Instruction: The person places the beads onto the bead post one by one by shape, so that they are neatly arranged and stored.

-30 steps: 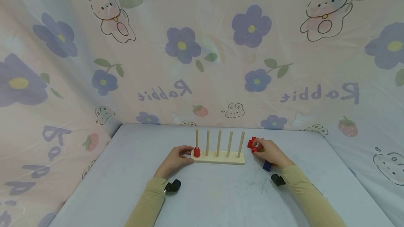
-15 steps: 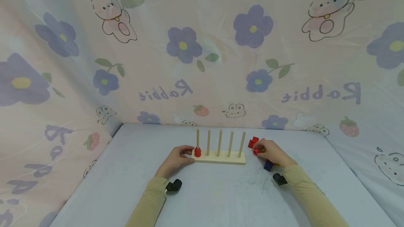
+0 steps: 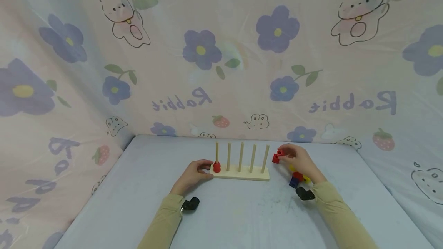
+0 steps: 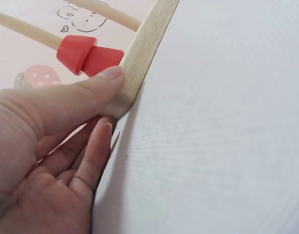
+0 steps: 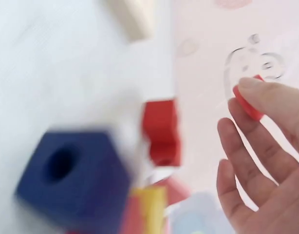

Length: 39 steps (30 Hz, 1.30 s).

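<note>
Left hand (image 3: 191, 175), thumb and fingers clamped on one end of a pale wooden peg rack (image 3: 242, 177); right hand (image 3: 300, 161), thumb and forefinger pinched on a small red piece (image 5: 248, 105), the other fingers slightly apart. Pastel fabric (image 3: 235, 76), printed with purple flowers and rabbits, rises behind a white table (image 3: 235, 214). On it, the rack lies between the hands: a long flat base bearing five upright round pegs in one row. Near the right wrist lies a dark blue, faceted block with a round hole (image 5: 91, 187), beside a red block (image 3: 297, 176). Near the right fingertips sits a waisted red shape (image 5: 160, 117); whether one block or two cannot be told. Two tapered red beads (image 4: 75, 52) are stacked on the peg nearest the left hand.
</note>
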Motion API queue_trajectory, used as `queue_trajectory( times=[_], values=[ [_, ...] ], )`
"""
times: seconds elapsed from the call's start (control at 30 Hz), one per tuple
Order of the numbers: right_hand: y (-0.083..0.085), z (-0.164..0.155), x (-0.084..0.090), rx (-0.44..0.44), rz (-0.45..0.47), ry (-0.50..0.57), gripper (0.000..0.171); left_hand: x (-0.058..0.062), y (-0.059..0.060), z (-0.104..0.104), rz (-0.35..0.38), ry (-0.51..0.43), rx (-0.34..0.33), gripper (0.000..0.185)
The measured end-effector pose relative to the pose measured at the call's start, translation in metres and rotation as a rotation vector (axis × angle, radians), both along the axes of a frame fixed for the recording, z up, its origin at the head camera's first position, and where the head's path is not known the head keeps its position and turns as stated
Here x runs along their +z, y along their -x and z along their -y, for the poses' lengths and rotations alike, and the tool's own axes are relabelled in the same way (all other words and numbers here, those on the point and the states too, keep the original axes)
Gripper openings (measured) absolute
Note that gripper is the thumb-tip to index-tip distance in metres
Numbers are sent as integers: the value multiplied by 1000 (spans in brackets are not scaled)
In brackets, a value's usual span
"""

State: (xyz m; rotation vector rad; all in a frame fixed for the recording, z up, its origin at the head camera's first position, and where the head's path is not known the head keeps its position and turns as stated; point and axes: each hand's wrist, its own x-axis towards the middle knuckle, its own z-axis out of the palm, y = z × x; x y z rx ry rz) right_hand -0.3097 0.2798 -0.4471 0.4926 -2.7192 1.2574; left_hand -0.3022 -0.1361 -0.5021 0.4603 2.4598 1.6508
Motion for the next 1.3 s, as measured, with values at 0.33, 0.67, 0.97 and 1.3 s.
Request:
queue_trajectory(
  times=[0.33, 0.67, 0.97, 1.3],
  values=[
    [-7, 30, 54, -9, 17, 180, 45, 1, -2, -1, -3, -4, 0, 49],
    [-19, 78, 102, 165, -131, 344, 35, -1, -3, -2, -14, -10, 19, 50],
    [-29, 140, 103, 244, -158, 468, 29, 20, -13, -5, -2, 10, -1, 47],
    [-51, 198, 94, 259, -243, 445, 25, 32, -23, -5, 9, -9, -15, 47]
  ],
)
